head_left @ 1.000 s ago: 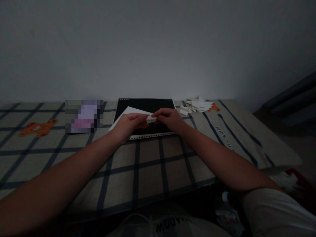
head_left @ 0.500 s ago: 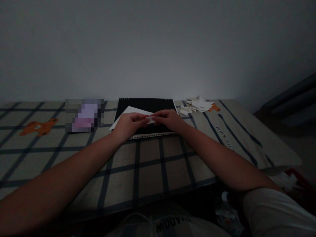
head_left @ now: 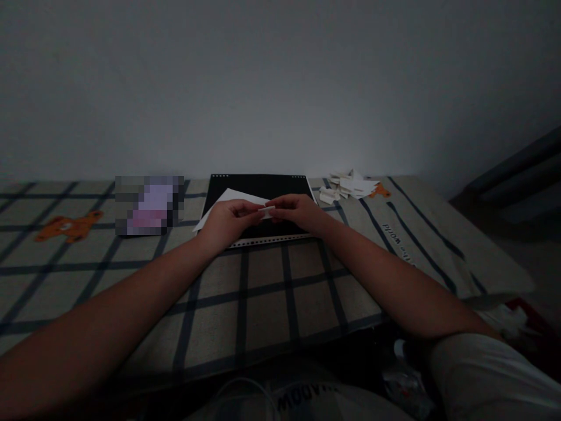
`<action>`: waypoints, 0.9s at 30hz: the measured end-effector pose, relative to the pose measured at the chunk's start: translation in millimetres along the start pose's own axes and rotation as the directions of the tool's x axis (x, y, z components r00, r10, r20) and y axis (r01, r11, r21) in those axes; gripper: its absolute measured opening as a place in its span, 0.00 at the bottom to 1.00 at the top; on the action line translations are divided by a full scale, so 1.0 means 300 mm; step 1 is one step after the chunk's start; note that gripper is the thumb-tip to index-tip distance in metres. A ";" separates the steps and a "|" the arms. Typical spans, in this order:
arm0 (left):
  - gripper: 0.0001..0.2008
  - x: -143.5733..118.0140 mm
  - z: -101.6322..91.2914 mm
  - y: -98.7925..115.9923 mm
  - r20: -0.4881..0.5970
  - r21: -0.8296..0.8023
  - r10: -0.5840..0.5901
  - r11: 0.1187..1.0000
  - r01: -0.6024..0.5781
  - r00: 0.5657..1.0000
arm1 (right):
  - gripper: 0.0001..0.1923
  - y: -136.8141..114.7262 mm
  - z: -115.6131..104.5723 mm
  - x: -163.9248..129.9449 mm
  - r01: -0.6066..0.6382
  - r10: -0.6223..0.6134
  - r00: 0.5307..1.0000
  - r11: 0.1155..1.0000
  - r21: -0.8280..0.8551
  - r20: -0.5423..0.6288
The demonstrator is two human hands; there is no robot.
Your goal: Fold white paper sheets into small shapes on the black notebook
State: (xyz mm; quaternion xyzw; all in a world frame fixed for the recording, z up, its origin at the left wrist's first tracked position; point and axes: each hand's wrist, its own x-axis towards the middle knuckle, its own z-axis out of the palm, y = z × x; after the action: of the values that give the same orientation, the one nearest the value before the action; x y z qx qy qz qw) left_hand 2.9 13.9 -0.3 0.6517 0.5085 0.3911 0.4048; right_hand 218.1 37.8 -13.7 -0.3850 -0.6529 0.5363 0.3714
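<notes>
Small white paper piece (head_left: 267,211) pinched between both grips: left hand (head_left: 228,220) clamps its left end, right hand (head_left: 298,211) its right end, fingertips nearly meeting. Piece held just above black binder (head_left: 258,186) on checked cloth (head_left: 263,292). Piece looks narrow, folded, pale. White sheet (head_left: 228,197) lies under left hand. Heap of similar white pieces (head_left: 346,187) well apart, far right.

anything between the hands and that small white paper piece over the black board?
Nothing visible. The left hand and right hand both pinch the small white paper piece directly, fingertips meeting on it above the black board. The white sheet lies behind the left hand; the pile of paper pieces sits apart to the right.
</notes>
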 end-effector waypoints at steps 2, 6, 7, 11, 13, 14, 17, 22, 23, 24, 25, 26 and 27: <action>0.14 -0.002 0.000 0.007 -0.023 0.008 0.003 1.000 -0.003 1.000 | 0.10 -0.010 0.000 -0.005 -0.005 0.005 1.000 0.999 -0.035 0.018; 0.17 -0.003 -0.001 0.013 -0.011 -0.034 -0.008 0.999 0.007 1.000 | 0.12 -0.030 -0.002 -0.014 0.015 -0.011 0.999 0.995 -0.101 0.045; 0.19 -0.002 -0.002 0.010 0.003 -0.056 -0.009 0.998 0.010 1.000 | 0.12 -0.033 -0.003 -0.015 0.014 -0.010 0.999 0.996 -0.088 0.048; 0.25 0.001 -0.005 -0.009 0.068 -0.196 0.009 0.980 0.005 0.998 | 0.12 -0.035 -0.011 -0.019 -0.026 0.027 0.998 1.000 -0.015 0.052; 0.24 0.002 -0.007 -0.014 0.097 -0.240 0.018 0.971 0.006 0.995 | 0.12 -0.033 -0.016 -0.020 -0.049 0.049 0.997 0.999 0.003 0.059; 0.24 0.002 -0.008 -0.014 0.108 -0.242 0.020 0.970 0.007 0.994 | 0.12 -0.032 -0.018 -0.020 -0.056 0.055 0.996 0.998 0.008 0.065; 0.21 0.000 -0.013 -0.009 0.108 -0.184 0.035 0.983 -0.015 0.994 | 0.13 -0.031 -0.021 -0.021 -0.059 0.058 0.994 0.998 0.015 0.088; 0.18 -0.002 -0.019 -0.005 0.053 0.007 0.083 0.996 -0.084 0.995 | 0.14 -0.036 -0.021 -0.022 -0.046 0.049 0.994 0.998 -0.033 0.094; 0.18 -0.002 -0.020 -0.007 0.050 0.044 0.098 0.994 -0.100 0.994 | 0.14 -0.038 -0.021 -0.024 -0.043 0.047 0.995 0.998 -0.052 0.089; 0.18 -0.002 -0.021 -0.010 0.046 0.082 0.122 0.989 -0.126 0.991 | 0.14 -0.041 -0.021 -0.025 -0.041 0.047 0.995 0.997 -0.072 0.084; 0.17 -0.002 -0.022 -0.012 0.044 0.127 0.156 0.979 -0.160 0.987 | 0.14 -0.044 -0.020 -0.027 -0.039 0.047 0.996 0.995 -0.093 0.081; 0.17 -0.003 -0.023 -0.014 0.044 0.174 0.197 0.964 -0.202 0.979 | 0.14 -0.047 -0.019 -0.030 -0.037 0.047 0.996 0.993 -0.113 0.082; 0.15 -0.004 -0.024 -0.014 0.046 0.221 0.240 0.944 -0.244 0.970 | 0.14 -0.051 -0.018 -0.032 -0.036 0.047 0.995 0.991 -0.129 0.085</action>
State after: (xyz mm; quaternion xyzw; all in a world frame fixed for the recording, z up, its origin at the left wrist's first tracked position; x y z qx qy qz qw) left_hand -5.4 14.3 -1.7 0.7543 0.4618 0.3718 0.2822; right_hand 225.6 29.5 1.4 -0.3974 -0.6933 0.5176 0.3058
